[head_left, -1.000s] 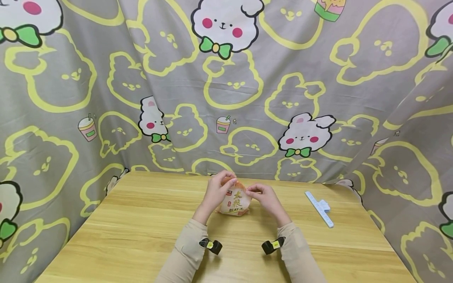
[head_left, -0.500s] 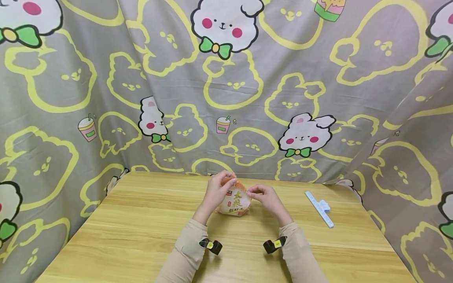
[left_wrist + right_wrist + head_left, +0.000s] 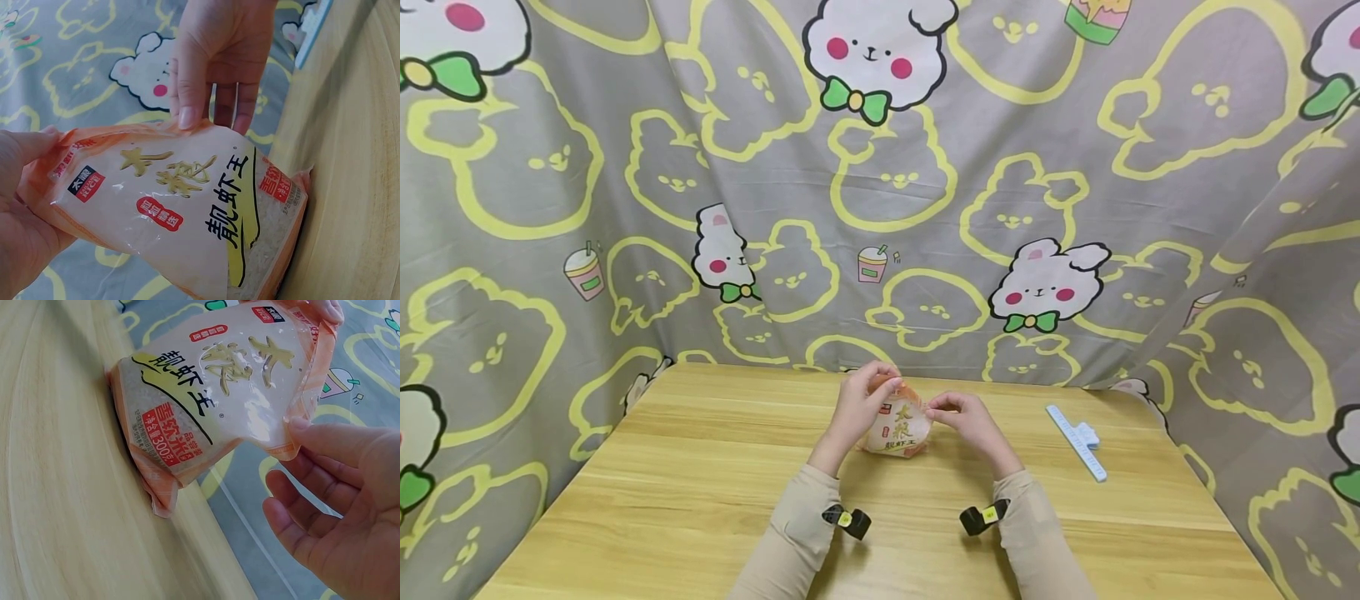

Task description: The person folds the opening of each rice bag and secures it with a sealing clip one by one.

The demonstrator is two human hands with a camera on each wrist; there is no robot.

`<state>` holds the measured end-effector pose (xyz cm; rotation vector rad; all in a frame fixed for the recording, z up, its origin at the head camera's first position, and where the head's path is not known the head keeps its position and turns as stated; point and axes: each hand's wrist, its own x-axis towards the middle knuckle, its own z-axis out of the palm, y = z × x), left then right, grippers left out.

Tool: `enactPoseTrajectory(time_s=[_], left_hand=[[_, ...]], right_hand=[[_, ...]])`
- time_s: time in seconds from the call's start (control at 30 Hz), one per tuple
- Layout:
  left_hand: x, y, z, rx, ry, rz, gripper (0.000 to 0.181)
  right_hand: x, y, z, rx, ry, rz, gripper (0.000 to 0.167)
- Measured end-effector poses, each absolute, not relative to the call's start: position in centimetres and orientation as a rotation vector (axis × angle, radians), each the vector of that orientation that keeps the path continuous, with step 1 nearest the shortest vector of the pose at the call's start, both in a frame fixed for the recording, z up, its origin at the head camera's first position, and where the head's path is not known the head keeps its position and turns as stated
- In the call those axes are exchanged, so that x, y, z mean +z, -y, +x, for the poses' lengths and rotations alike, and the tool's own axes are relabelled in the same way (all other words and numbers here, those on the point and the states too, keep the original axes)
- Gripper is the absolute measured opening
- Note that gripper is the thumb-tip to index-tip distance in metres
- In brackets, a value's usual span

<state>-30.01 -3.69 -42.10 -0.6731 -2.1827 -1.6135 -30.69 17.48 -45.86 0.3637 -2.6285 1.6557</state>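
A bag of rice (image 3: 898,425), white and orange with gold and black lettering, stands upright on the wooden table; grains show through its clear lower part in the left wrist view. My left hand (image 3: 861,404) grips its upper left corner between thumb and fingers. At the upper right edge, my right hand (image 3: 962,414) pinches the plastic with thumb and index finger. The right wrist view shows that pinch closely, the other fingers of the right hand (image 3: 337,494) loosely bent beside the bag. Whether the bag's top is sealed cannot be made out.
A light blue bag clip (image 3: 1077,444) lies on the wooden table (image 3: 662,500) to the right of my right hand. Behind the table hangs a grey curtain (image 3: 790,183) with cartoon rabbits. Both wrists carry small black cameras.
My right hand has shifted very slightly to the right while pinching the rice bag's edge. The left hand and the bag stay almost where they were.
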Motion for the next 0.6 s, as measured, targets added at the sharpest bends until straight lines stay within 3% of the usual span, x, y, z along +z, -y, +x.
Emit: enactPoseTrajectory(time_s=[0.33,0.6], left_hand=[[-42.0,3.3,-30.1,-1.6,2.195,-0.659,0.012],[-42.3,3.6,-30.2,-1.586,2.168,-0.696,0.011]], right_hand=[[-42.9,-17.0,-28.5,1.654,2.659,0.402,0.016],[-42.7,-17.1,-28.5,1.657,2.675,0.381,0.017]])
